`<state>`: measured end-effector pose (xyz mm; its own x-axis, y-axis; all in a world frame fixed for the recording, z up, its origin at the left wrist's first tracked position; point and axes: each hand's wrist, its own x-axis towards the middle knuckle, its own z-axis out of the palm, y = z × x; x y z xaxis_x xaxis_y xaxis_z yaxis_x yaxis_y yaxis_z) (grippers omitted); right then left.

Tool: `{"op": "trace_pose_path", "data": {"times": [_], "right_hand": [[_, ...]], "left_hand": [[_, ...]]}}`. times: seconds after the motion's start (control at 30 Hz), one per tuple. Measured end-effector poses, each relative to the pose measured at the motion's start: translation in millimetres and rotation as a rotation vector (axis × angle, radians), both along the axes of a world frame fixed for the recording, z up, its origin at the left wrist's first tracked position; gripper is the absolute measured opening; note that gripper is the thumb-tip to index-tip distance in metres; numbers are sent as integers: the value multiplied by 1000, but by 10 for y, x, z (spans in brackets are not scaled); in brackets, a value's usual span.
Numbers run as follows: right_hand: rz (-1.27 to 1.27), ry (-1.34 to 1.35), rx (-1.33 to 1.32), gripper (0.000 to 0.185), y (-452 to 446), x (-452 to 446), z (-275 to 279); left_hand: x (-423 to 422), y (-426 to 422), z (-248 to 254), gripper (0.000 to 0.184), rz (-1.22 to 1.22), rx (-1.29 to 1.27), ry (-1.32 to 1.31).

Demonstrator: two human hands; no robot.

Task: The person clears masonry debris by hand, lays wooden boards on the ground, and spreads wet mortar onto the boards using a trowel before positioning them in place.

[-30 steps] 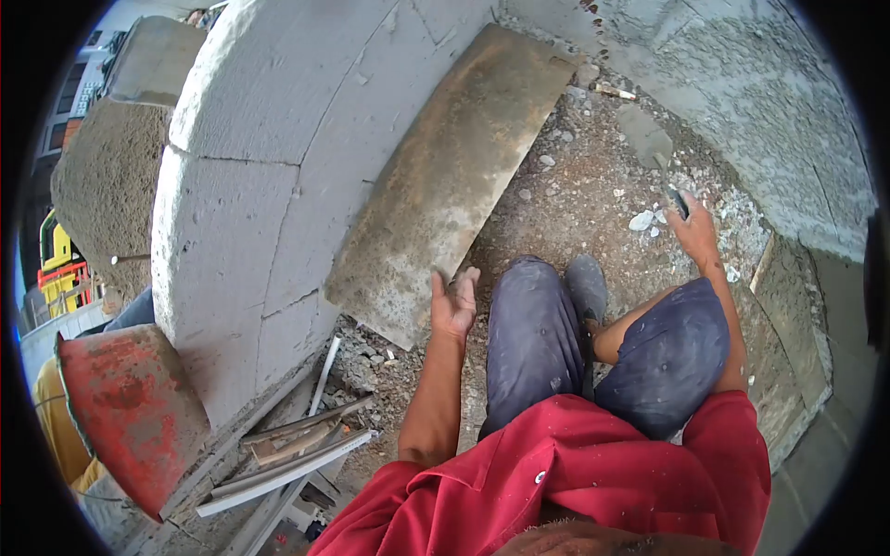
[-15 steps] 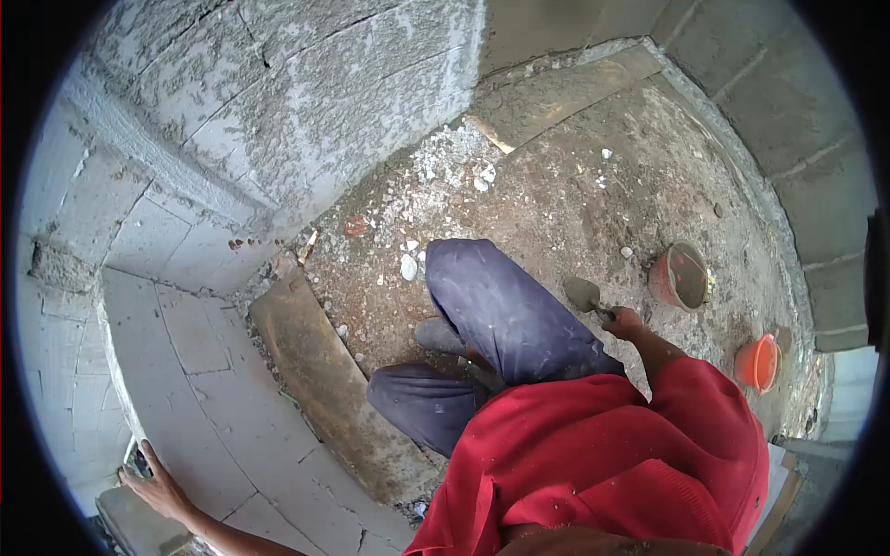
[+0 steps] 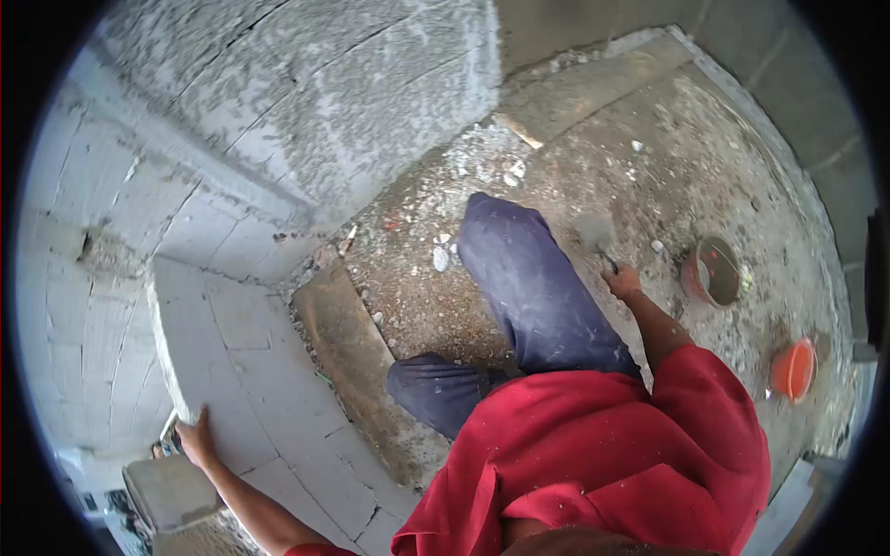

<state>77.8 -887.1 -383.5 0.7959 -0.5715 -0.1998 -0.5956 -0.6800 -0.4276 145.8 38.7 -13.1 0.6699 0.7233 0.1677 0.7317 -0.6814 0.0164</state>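
Note:
My right hand [image 3: 624, 281] is closed around the handle of a trowel [image 3: 594, 231]. The trowel's grey blade blends into the dirt floor beyond my raised knee. Out to the left, my left hand [image 3: 196, 441] hooks over the edge of a low block wall [image 3: 243, 371], thumb on the near side. Its other fingers are partly hidden behind that edge. To the right of the trowel stands a mortar-stained bucket [image 3: 710, 271]. An orange-red bucket [image 3: 794, 370] is nearer to me on the right.
Between my legs and the low wall lies a dirty board [image 3: 349, 361]. Another board [image 3: 593, 93] lies along the far wall. Rubble and white stones [image 3: 440, 259] litter the ground. A rough plastered wall [image 3: 371, 102] rises ahead; a grey block [image 3: 171, 491] lies beyond my left hand.
The view has shifted, moving the floor and buckets rightward in the picture. My left hand has gone from spread fingers to hooking over the wall edge. The trowel stays in my right hand.

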Motion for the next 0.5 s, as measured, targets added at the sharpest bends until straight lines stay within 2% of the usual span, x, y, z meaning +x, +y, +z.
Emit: {"op": "trace_pose_path", "data": {"times": [0.03, 0.07, 0.1, 0.13, 0.17, 0.2, 0.23, 0.3, 0.33, 0.4, 0.5], "right_hand": [[-32, 41, 96, 37, -193, 88, -355], [-116, -36, 344, 35, 60, 182, 133], [-172, 5, 442, 34, 1, 288, 74], [-79, 115, 325, 33, -81, 392, 20], [6, 175, 269, 33, 155, 503, 471], [127, 240, 159, 30, -76, 607, 136], [182, 275, 110, 30, -105, 753, 82], [202, 302, 144, 28, -102, 1256, -176], [213, 301, 170, 28, -50, 1488, -222], [219, 275, 248, 27, -30, 2018, -390], [199, 160, 503, 27, -120, 2902, -790]], "left_hand": [[-4, -207, 54, 88, 61, 56, -8], [-23, -141, -6, 87, 83, 54, -77], [-2, -322, 109, 86, 132, 69, -47], [9, -412, 184, 86, 206, 43, -48], [24, -397, 202, 85, 211, 31, -59], [27, -206, 95, 84, 182, 34, -76], [10, -235, 111, 82, 166, 11, -116], [30, -299, 129, 85, 239, 15, -73], [34, -290, 131, 93, 248, -3, -18], [48, -211, 46, 97, 229, 10, -21], [90, -372, -4, 96, 284, 155, 53]]}}
